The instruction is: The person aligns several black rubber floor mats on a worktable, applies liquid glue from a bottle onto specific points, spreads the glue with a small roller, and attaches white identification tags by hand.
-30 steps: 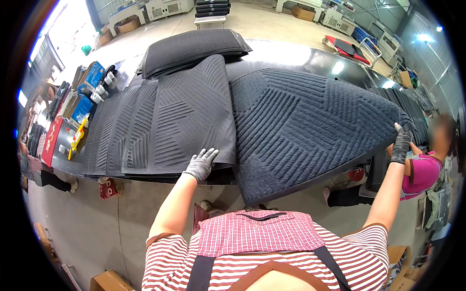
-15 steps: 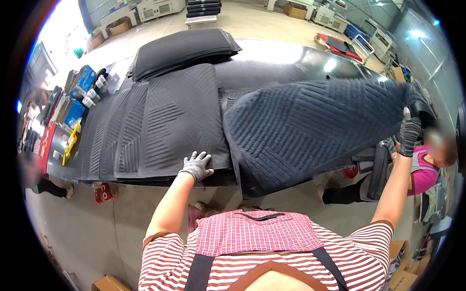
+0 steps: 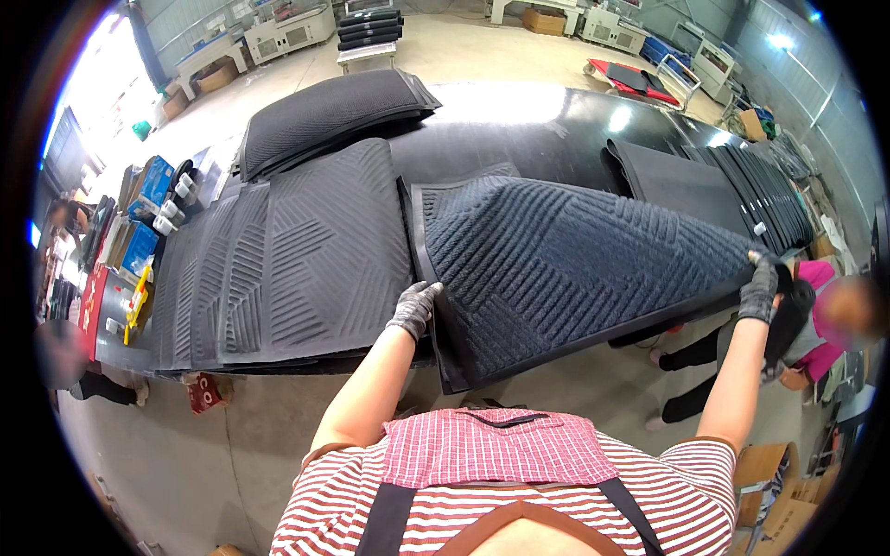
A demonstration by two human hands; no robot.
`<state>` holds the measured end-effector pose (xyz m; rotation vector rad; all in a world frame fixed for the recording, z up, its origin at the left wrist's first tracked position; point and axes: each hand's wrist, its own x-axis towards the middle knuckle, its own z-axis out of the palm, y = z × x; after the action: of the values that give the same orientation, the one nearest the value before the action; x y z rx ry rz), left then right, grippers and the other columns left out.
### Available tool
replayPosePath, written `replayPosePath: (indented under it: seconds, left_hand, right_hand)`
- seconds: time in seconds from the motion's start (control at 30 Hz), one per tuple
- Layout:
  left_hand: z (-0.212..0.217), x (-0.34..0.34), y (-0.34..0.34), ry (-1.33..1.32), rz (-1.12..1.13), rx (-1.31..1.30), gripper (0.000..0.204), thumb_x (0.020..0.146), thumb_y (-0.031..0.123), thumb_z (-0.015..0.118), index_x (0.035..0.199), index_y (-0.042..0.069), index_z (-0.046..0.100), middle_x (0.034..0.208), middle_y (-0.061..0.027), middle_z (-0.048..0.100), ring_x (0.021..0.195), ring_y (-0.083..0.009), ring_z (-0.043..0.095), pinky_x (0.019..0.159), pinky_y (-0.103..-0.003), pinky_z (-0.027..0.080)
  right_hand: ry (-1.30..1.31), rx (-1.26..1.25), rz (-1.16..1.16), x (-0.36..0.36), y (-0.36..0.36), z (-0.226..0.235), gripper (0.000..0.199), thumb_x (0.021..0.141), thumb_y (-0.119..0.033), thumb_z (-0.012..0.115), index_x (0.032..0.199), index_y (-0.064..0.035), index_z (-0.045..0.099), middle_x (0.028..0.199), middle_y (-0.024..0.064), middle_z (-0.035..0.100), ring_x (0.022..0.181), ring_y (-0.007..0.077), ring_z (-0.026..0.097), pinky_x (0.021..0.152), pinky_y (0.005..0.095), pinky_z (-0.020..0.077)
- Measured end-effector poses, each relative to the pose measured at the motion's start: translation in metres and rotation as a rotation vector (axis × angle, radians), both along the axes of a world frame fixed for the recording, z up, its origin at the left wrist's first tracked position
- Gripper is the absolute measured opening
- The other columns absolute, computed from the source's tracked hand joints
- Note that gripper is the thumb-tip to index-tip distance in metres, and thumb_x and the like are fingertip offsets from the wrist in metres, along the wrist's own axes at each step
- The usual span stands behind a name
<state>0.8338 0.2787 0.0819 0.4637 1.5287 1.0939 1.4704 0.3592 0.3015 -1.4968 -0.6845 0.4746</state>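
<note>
**Holding a dark ribbed mat over the worktable's near edge**

I stand at the near edge of a long black worktable (image 3: 556, 120), looking down past my striped shirt and checked apron. Both my hands wear grey gloves. My left hand (image 3: 414, 309) is closed on the near left edge of a dark carpet mat (image 3: 575, 269), fingers curled over its rubber border. My right hand (image 3: 762, 289) is stretched far out to the right, pinching the mat's far right corner and holding it up, so the mat slopes across the table's near right part and hangs over the near edge.

The mat has a fuzzy top in chevron ribs and a smooth rubber rim. It looks heavy and floppy rather than stiff; it sags between my two hands, so I judge the firm rim at opposite ends the best place to hold it.

Beside my left hand, a stack of similar mats (image 3: 278, 269) lies flat along the table's near left. Another pile of mats (image 3: 324, 116) sits at the far left corner. Boxes and small bottles (image 3: 148, 199) line the left edge. Another person (image 3: 816, 324) stands low at the right, beyond my right hand.
</note>
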Motion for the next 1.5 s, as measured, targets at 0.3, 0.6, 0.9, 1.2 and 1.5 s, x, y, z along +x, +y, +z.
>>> replayPosePath:
  seconds: [0.3,0.6,0.9,1.2,1.5]
  left_hand:
    - [0.049,-0.044,0.141,0.32,-0.06,0.514,0.019,0.077,0.016,0.067,0.094,0.007,0.065,0.082,-0.0006,0.062,0.075,-0.0145,0.056,0.069,-0.034,0.048]
    - [0.367,-0.114,0.076,0.388,-0.063,1.141,0.05,0.083,0.025,0.069,0.125,0.001,0.057,0.12,-0.01,0.06,0.111,-0.02,0.055,0.101,-0.032,0.041]
    - [0.164,-0.202,-0.01,0.374,-0.095,0.463,0.053,0.078,0.004,0.064,0.13,0.001,0.054,0.114,-0.0064,0.061,0.102,-0.0194,0.056,0.094,-0.032,0.045]
    - [-0.03,-0.24,-0.074,0.015,0.102,-0.035,0.056,0.085,0.02,0.068,0.135,0.003,0.046,0.119,-0.0136,0.061,0.104,-0.0235,0.059,0.091,-0.036,0.048]
    - [-0.001,-0.198,-0.094,-0.032,-0.053,-0.006,0.039,0.084,0.012,0.066,0.12,0.001,0.056,0.104,-0.0074,0.065,0.091,-0.0187,0.062,0.084,-0.034,0.052]
  right_hand:
    - [0.33,0.256,0.304,-0.048,0.082,0.017,0.034,0.079,-0.003,0.065,0.112,0.0013,0.06,0.103,0.0089,0.063,0.098,0.0234,0.06,0.091,0.0369,0.0478]
    - [0.044,0.722,0.387,-0.057,0.015,0.13,0.031,0.087,-0.005,0.059,0.118,-0.0018,0.062,0.113,0.0119,0.066,0.104,0.0234,0.063,0.094,0.0334,0.0483]
    - [0.697,0.107,0.189,-0.139,-0.072,-0.184,0.051,0.077,-0.002,0.067,0.126,-0.0009,0.051,0.119,0.0097,0.059,0.11,0.0283,0.056,0.099,0.0452,0.0467]
    - [1.079,-0.266,0.298,-0.165,-0.057,-0.296,0.052,0.085,-0.031,0.069,0.128,-0.0047,0.054,0.128,0.0134,0.058,0.114,0.0332,0.056,0.102,0.0498,0.0435]
    - [-0.153,0.075,0.439,-0.248,-0.015,-0.145,0.046,0.084,-0.023,0.067,0.119,0.0049,0.057,0.121,0.0117,0.06,0.107,0.0255,0.057,0.093,0.0396,0.0453]
